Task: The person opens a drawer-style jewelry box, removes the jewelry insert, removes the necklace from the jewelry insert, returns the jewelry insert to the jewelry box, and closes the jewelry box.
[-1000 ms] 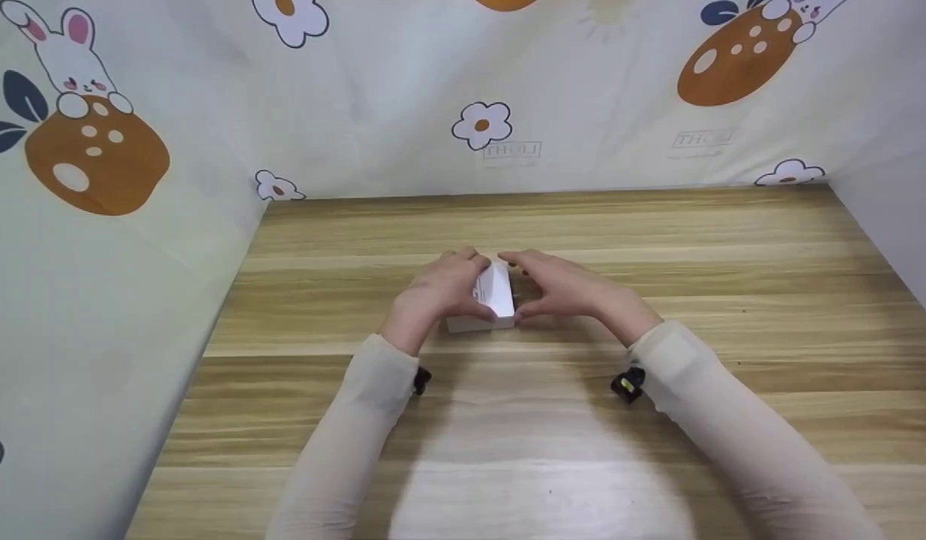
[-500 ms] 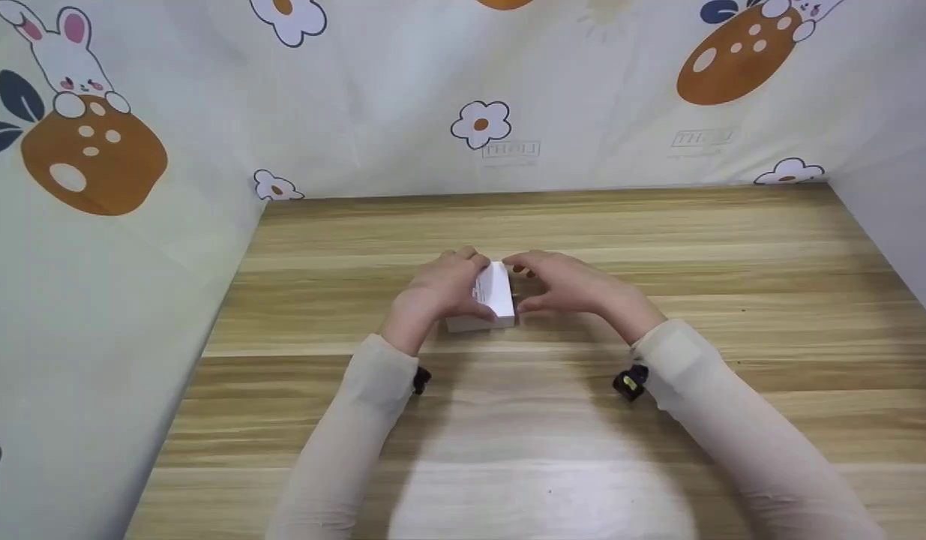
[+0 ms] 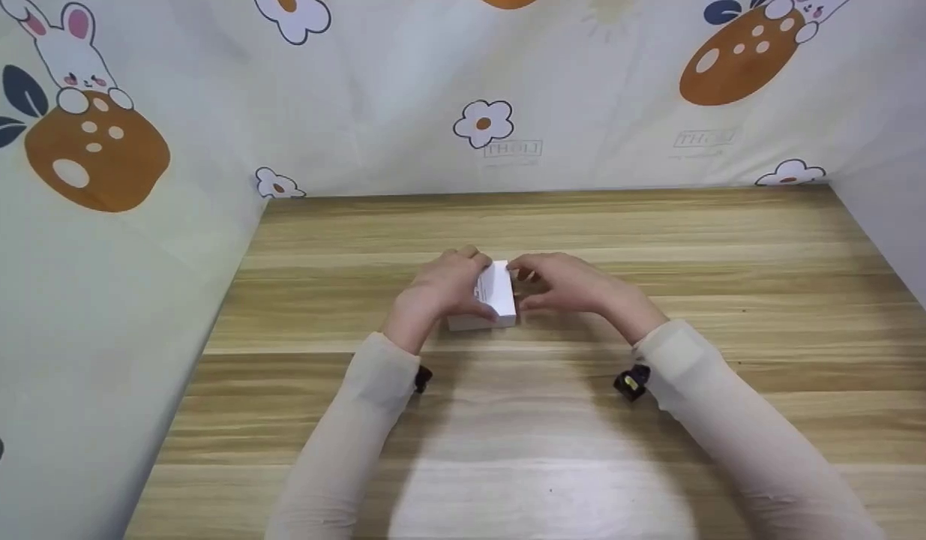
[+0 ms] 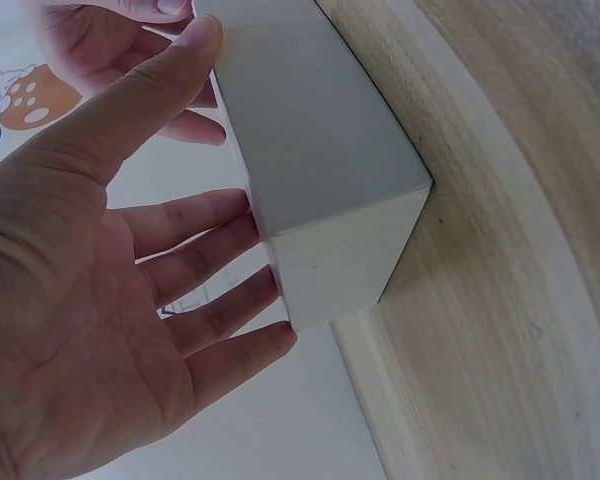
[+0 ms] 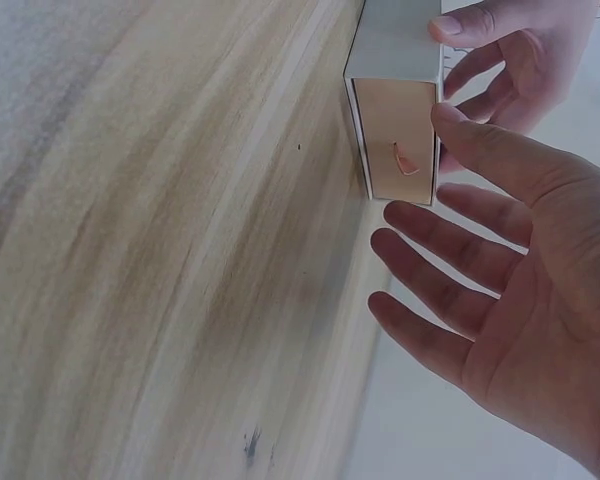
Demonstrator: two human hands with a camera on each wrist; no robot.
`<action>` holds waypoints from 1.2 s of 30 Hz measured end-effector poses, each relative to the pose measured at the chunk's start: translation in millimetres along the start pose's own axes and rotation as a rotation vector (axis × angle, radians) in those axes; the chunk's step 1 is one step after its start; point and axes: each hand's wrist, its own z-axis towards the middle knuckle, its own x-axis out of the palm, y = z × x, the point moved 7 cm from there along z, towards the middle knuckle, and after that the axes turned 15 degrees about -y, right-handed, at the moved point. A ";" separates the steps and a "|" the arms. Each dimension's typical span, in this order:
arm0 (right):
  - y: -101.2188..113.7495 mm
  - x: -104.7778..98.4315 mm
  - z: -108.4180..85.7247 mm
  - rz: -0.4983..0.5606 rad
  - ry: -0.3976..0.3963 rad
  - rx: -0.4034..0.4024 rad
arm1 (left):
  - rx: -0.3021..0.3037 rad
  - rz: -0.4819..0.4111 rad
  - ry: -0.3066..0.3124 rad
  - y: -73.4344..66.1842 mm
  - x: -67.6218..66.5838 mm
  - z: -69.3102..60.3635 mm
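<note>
Currently, over the wooden counter (image 3: 470, 450), the right hand (image 3: 569, 285) is held loosely curved, nothing gripped, while by the wide-spanned left hand (image 3: 442, 286) the white box (image 3: 499, 292) is gripped as it rests there. At its copper-coloured end panel (image 5: 395, 110), the small tab (image 5: 406, 160) is probably best pinched squarely, the box kept flat.

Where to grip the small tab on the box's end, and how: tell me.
Pinch the tab by its free end, coming from the person's right, where the right hand is. The tab is small and seems to stand out from the copper-coloured end face of the white box, which faces that way, so a narrow pinch looks better than a full grasp.
</note>
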 end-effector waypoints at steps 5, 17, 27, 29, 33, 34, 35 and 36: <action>-1.7 -1.1 0.4 0.019 -0.010 0.003 | -0.004 -0.015 -0.007 -0.1 -0.2 -0.5; -0.5 2.2 0.5 0.026 0.003 -0.006 | 0.002 -0.018 0.001 -1.5 -0.6 -0.6; -0.8 7.3 2.4 0.046 0.009 -0.014 | 0.009 -0.007 0.000 -2.7 -1.6 0.1; -0.1 7.3 2.9 0.044 0.007 -0.011 | 0.011 -0.007 -0.001 -3.0 -2.0 0.1; 1.8 7.9 3.9 0.036 -0.001 -0.012 | 0.014 -0.007 -0.007 -3.4 -2.0 0.5; 2.2 8.0 4.2 0.031 -0.003 -0.013 | 0.014 -0.006 -0.008 -3.4 -2.1 0.4; 2.5 8.2 4.5 0.026 -0.005 -0.013 | 0.014 -0.004 -0.008 -3.4 -2.1 0.3; 2.7 8.5 4.9 0.020 -0.007 -0.012 | 0.014 -0.003 -0.007 -3.6 -2.0 0.2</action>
